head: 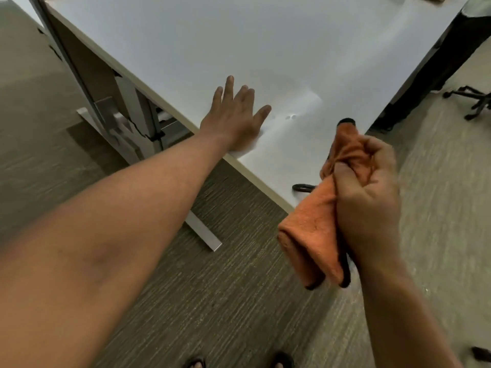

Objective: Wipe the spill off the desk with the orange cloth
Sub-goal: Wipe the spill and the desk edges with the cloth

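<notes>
A white desk fills the upper middle, seen from its near corner. Clear droplets of the spill lie on it just right of my left hand, and a fainter wet patch sits a little farther back. My left hand rests flat on the desk near its left edge, fingers spread, holding nothing. My right hand is raised in front of the desk's near corner, fist closed around the bunched orange cloth with black trim, which hangs above the floor and off the desk.
A small black loop lies on the desk by its near corner. The desk's metal leg and foot stand below the left edge. An office chair base and a dark-clothed person are at the right. Carpet covers the floor.
</notes>
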Tool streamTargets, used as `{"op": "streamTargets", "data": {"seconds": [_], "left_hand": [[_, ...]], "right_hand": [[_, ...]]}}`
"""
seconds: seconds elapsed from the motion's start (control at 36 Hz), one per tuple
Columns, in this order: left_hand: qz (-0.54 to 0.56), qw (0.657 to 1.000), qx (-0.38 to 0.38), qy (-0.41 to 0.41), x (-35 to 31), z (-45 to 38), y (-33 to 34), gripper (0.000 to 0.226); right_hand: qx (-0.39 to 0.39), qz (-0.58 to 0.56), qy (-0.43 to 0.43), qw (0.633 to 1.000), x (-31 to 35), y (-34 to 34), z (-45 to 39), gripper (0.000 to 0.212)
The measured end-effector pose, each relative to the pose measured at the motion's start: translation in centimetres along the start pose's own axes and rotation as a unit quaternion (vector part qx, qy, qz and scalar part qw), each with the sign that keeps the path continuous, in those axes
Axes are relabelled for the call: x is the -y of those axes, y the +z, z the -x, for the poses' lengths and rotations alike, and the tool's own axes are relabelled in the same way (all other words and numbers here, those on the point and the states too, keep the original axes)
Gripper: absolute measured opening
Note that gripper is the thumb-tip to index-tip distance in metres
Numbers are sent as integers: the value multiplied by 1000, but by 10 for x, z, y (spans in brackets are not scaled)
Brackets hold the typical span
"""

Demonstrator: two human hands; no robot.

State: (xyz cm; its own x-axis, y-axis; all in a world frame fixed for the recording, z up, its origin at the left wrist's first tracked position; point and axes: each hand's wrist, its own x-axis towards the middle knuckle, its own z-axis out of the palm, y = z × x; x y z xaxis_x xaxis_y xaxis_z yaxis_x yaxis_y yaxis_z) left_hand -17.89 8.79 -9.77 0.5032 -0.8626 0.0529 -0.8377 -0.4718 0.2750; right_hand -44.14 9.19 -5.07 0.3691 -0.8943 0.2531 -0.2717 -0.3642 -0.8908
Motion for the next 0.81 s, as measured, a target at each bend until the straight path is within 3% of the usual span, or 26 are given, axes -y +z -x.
{"op": "streamTargets", "data": {"seconds": [0.11, 0.19, 0.25, 0.31, 0.58, 0.81], "left_hand": [[18, 1000, -2, -15, -1, -2, -2, 77], [17, 1000, 1, -20, -1, -3, -2, 76], [17, 1000, 3, -22, -2, -3, 1, 75], [9, 1000, 5, -16, -2, -5, 1, 74], [-5, 1000, 12, -3, -1, -6, 3, 72], [-2, 1000, 19, -10, -1, -10, 4, 71]], "right_hand": [[18, 220, -84, 972, 5, 20, -48, 43], [138, 284, -45, 948, -2, 35, -70, 62], [223, 354, -29, 908, -12, 44, -73, 70], [248, 404, -30, 880, -23, 48, -71, 71], [222, 427, 5, 877, -38, 63, -124, 65], [250, 419, -69, 870, -34, 96, -177, 58]]}}
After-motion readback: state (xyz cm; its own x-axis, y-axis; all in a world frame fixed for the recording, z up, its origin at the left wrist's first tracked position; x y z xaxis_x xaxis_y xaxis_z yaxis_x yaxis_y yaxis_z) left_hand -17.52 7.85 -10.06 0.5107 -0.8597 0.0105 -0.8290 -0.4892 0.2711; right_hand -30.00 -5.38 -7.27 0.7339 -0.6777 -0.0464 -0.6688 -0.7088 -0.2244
